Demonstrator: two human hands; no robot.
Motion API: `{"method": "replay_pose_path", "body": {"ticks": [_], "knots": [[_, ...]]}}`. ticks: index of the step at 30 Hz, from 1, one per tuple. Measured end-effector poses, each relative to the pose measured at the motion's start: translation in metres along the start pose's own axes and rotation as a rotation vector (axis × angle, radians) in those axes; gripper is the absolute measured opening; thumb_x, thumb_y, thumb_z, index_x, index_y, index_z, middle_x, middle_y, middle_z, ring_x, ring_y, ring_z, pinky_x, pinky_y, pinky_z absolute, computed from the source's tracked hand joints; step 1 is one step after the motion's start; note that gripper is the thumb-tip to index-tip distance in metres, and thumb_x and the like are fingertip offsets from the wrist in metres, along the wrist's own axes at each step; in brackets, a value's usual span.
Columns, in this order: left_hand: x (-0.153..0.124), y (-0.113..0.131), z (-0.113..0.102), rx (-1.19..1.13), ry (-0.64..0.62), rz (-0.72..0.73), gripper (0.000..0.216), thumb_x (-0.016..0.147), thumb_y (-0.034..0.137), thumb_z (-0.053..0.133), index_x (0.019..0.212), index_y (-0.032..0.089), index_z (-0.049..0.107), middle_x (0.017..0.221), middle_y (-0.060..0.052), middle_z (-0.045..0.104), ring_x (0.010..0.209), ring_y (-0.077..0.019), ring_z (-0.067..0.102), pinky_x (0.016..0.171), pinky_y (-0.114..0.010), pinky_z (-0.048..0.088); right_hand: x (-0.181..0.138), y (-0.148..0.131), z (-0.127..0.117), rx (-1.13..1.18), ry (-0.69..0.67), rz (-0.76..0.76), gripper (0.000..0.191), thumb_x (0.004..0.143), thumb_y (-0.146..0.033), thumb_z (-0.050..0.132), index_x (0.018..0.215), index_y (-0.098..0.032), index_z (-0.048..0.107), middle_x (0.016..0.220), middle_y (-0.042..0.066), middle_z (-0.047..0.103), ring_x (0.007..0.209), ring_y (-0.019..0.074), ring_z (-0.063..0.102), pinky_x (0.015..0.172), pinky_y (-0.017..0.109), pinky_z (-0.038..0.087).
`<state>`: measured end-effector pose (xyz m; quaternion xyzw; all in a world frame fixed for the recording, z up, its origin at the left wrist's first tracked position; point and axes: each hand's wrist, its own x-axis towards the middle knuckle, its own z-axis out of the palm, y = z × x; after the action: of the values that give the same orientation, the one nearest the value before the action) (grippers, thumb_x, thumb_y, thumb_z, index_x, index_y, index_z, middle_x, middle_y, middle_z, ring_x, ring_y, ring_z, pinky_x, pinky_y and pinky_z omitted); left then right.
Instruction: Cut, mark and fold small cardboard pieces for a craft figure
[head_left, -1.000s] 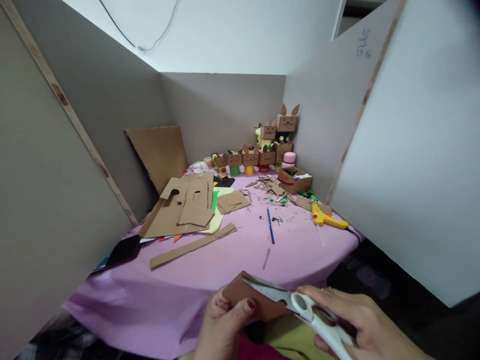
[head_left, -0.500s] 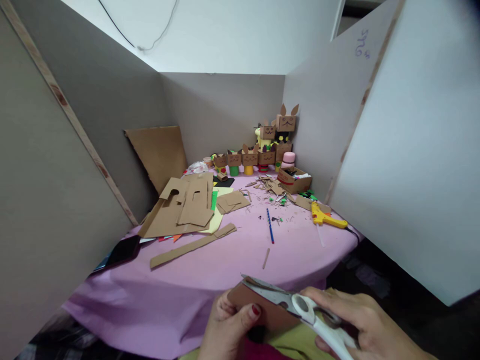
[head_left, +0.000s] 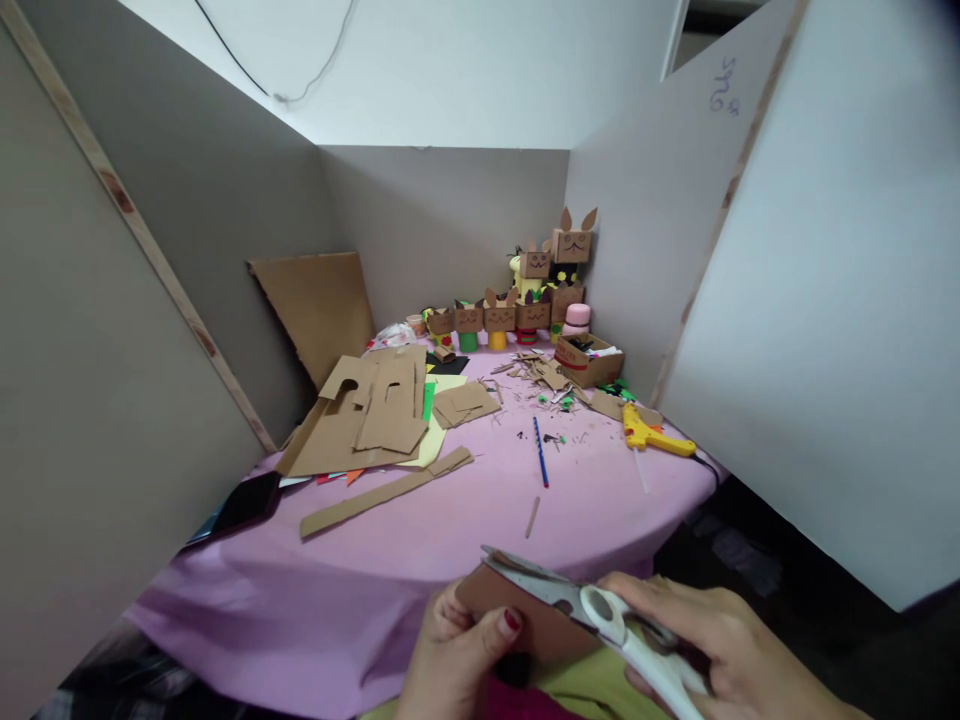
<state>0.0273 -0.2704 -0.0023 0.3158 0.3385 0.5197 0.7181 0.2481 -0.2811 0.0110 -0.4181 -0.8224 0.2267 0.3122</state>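
In my left hand (head_left: pixel 465 650) I grip a brown piece of cardboard (head_left: pixel 536 625), thumb on its near face, just in front of the table's near edge. My right hand (head_left: pixel 720 640) is closed around the white handles of a pair of scissors (head_left: pixel 577 600). The blades lie along the upper edge of the cardboard and point left, nearly closed, with a thin strip of the edge between them near the tips. Part of the cardboard is hidden behind my left fingers.
Cardboard sheets (head_left: pixel 382 430) and a long strip (head_left: pixel 382 497) lie on the left of the pink-covered table (head_left: pixel 465 520). A blue pencil (head_left: pixel 541 455), scraps (head_left: pixel 551 375) and a yellow glue gun (head_left: pixel 652 435) lie rightward. Cardboard animal figures (head_left: pixel 500 320) stand behind, beside a small box (head_left: pixel 589 365).
The scissors have shifted very slightly up and to the left along the cardboard's edge. My left hand and the table items look the same.
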Motion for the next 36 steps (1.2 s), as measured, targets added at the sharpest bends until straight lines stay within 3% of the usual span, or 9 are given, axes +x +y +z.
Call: {"method": "replay_pose_path", "body": {"ticks": [8,12,16,19,26,31,36], "knots": [[0.008,-0.008,-0.003,-0.045,0.041,-0.019,0.031,0.048,0.031,0.086,0.071,0.013,0.073,0.065,-0.009,0.073,0.070,-0.0265,0.068,0.071,-0.036,0.052,0.007,-0.004,0.004,0.154,-0.020,0.110,0.038,0.073,-0.019,0.063,0.109,-0.028,0.068,0.081,-0.001,0.075,0.071,0.0198,0.069,0.067,0.022,0.055],[0.014,-0.009,-0.005,-0.035,0.066,-0.005,0.029,0.051,0.030,0.084,0.072,0.013,0.073,0.066,-0.008,0.073,0.066,-0.0236,0.068,0.068,-0.033,0.052,0.012,0.008,0.011,0.228,0.019,0.251,0.041,0.071,-0.021,0.063,0.111,-0.024,0.067,0.073,-0.001,0.073,0.068,0.0204,0.067,0.062,0.024,0.055],[0.019,-0.002,-0.007,0.066,0.073,-0.013,0.026,0.056,0.030,0.082,0.072,0.012,0.072,0.066,-0.007,0.072,0.059,-0.0185,0.065,0.064,-0.028,0.050,0.015,0.020,0.022,0.305,0.123,0.375,0.042,0.070,-0.020,0.065,0.112,-0.017,0.065,0.081,0.002,0.072,0.067,0.0184,0.065,0.063,0.025,0.054],[0.021,0.001,-0.008,0.158,0.036,-0.010,0.026,0.057,0.030,0.081,0.072,0.011,0.072,0.064,-0.007,0.072,0.059,-0.0173,0.063,0.063,-0.026,0.049,0.021,0.017,0.030,0.417,0.212,0.364,0.045,0.070,-0.022,0.067,0.114,-0.016,0.063,0.088,0.005,0.071,0.072,0.0177,0.064,0.067,0.026,0.053],[0.021,0.003,-0.011,0.375,-0.007,0.104,0.016,0.064,0.028,0.076,0.061,0.014,0.069,0.057,-0.002,0.067,0.054,-0.0125,0.055,0.054,-0.020,0.042,0.040,-0.003,0.042,0.659,0.274,0.367,0.047,0.065,-0.017,0.071,0.111,-0.019,0.062,0.084,0.003,0.066,0.071,0.0155,0.059,0.067,0.025,0.050],[0.021,0.002,-0.015,0.536,0.004,0.152,0.016,0.066,0.028,0.073,0.059,0.015,0.067,0.056,-0.001,0.064,0.055,-0.0139,0.054,0.055,-0.022,0.042,0.042,0.002,0.047,0.712,0.244,0.347,0.045,0.068,-0.016,0.070,0.111,-0.019,0.060,0.075,-0.001,0.059,0.066,0.0135,0.051,0.063,0.025,0.045],[0.028,0.002,-0.022,0.522,0.018,0.124,0.020,0.065,0.031,0.072,0.059,0.014,0.064,0.054,0.001,0.061,0.053,-0.0126,0.051,0.053,-0.022,0.040,0.044,0.004,0.049,0.728,0.261,0.404,0.047,0.068,-0.022,0.071,0.113,-0.018,0.058,0.071,-0.002,0.054,0.062,0.0116,0.045,0.058,0.023,0.041]]}}
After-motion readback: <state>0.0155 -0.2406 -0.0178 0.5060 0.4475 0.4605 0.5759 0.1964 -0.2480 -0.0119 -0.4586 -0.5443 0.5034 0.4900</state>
